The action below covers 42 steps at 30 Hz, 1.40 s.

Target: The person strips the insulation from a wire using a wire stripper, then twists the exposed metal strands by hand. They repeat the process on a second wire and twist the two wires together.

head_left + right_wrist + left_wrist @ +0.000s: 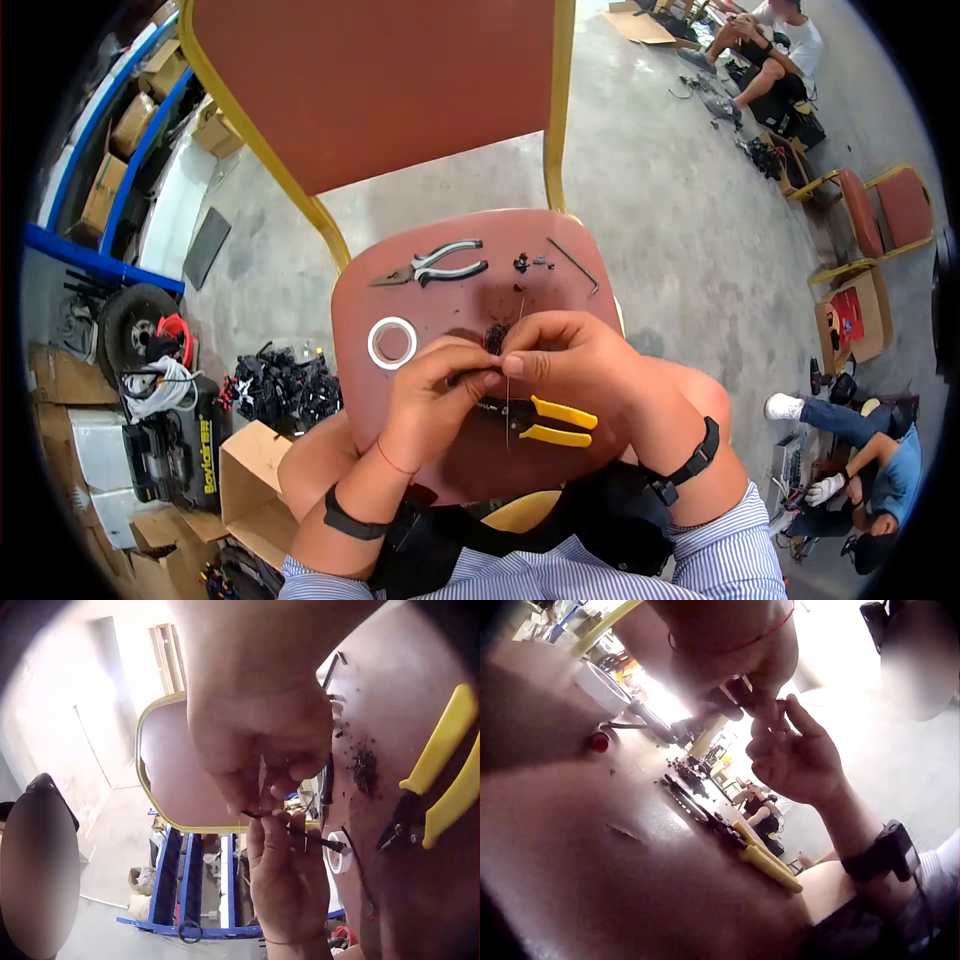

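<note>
Over the chair seat, my left hand (pixel 440 385) and right hand (pixel 575 360) meet fingertip to fingertip. Both pinch a thin black cable (pixel 330 843), whose loose end shows red in the right wrist view. A fine wire strand (pixel 508 425) hangs down by the right fingertips. Fingers hide most of the cable between the hands. Below the hands lie wire strippers with yellow handles (pixel 565 411). A small heap of black scraps (pixel 364 769) sits beyond them. Pliers with grey-and-black handles (pixel 452 272), a white tape roll (pixel 374 343) and a hex key (pixel 575 265) lie farther back.
The red seat (pixel 370 420) has a tall backrest (pixel 390 90) behind it. Small black pieces (pixel 521 263) lie near the hex key. An open cardboard box (pixel 255 470) and black plastic scraps (pixel 285 385) are at left. Two other people sit at right.
</note>
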Each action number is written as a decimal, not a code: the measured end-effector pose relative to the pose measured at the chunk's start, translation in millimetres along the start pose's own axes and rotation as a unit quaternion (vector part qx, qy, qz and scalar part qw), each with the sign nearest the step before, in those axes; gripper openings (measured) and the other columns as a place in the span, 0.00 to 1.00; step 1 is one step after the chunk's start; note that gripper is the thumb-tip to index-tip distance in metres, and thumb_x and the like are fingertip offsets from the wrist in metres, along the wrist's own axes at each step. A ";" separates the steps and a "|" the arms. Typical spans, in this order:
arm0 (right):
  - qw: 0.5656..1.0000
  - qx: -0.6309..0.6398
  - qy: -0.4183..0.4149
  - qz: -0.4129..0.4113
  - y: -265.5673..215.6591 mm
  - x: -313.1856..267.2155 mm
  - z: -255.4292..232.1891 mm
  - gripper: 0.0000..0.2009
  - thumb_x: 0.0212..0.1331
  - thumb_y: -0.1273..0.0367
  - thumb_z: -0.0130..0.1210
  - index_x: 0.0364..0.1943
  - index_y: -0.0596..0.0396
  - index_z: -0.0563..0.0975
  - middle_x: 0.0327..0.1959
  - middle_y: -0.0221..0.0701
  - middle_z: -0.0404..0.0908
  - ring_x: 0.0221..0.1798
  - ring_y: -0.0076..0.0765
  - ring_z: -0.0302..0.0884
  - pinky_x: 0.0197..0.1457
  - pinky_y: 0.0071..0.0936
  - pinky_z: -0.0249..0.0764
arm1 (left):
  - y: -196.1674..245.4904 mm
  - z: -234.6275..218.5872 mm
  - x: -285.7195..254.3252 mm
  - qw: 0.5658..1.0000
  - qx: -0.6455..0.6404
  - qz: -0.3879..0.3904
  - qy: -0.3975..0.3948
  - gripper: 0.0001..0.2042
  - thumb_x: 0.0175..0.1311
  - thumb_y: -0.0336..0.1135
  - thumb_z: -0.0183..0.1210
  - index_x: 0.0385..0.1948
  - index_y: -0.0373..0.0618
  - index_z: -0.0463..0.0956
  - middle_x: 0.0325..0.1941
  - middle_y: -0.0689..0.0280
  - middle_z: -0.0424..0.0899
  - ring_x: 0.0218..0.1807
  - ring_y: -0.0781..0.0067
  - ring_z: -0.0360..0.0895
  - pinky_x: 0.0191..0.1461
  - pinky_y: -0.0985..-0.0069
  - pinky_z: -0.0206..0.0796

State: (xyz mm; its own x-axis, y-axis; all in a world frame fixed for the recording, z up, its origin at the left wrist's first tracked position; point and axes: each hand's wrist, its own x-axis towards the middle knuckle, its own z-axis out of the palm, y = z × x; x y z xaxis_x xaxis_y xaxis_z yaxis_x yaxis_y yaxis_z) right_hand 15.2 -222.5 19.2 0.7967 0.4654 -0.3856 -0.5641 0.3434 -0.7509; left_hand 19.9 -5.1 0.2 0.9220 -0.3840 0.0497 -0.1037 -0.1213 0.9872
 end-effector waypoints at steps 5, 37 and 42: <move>0.998 0.056 -0.008 0.021 6.6 7.0 -0.3 0.10 0.67 0.67 0.64 0.42 0.60 0.81 0.39 0.32 0.84 0.40 0.23 0.79 0.46 0.20 0.75 | -4.3 -4.2 1.6 0.999 0.022 0.034 -0.001 0.08 0.60 0.19 0.66 0.41 0.38 0.84 0.41 0.63 0.85 0.45 0.70 0.81 0.49 0.75 0.73; 0.957 -0.140 0.044 -0.249 11.4 5.9 29.9 0.14 0.70 0.69 0.62 0.54 0.61 0.80 0.41 0.28 0.83 0.43 0.22 0.80 0.45 0.22 0.79 | 33.7 -3.3 -10.0 0.978 -0.196 -0.073 0.000 0.16 0.77 0.33 0.57 0.59 0.33 0.77 0.48 0.67 0.84 0.49 0.80 0.79 0.53 0.82 0.72; 0.981 -0.058 0.056 -0.175 5.6 0.9 35.2 0.12 0.70 0.69 0.62 0.52 0.61 0.80 0.36 0.27 0.81 0.37 0.20 0.78 0.39 0.20 0.78 | 32.4 2.3 -5.0 0.979 -0.183 -0.087 0.010 0.16 0.78 0.33 0.55 0.61 0.33 0.76 0.50 0.67 0.84 0.53 0.78 0.78 0.57 0.79 0.73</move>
State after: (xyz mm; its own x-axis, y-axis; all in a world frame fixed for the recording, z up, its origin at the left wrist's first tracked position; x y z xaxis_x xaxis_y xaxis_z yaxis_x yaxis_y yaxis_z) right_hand 5.1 -191.4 33.5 0.9595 0.2416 -0.1447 -0.2284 0.3672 -0.9017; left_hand 11.1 -9.2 31.6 0.9212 -0.3687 -0.1243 0.1922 0.1535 0.9693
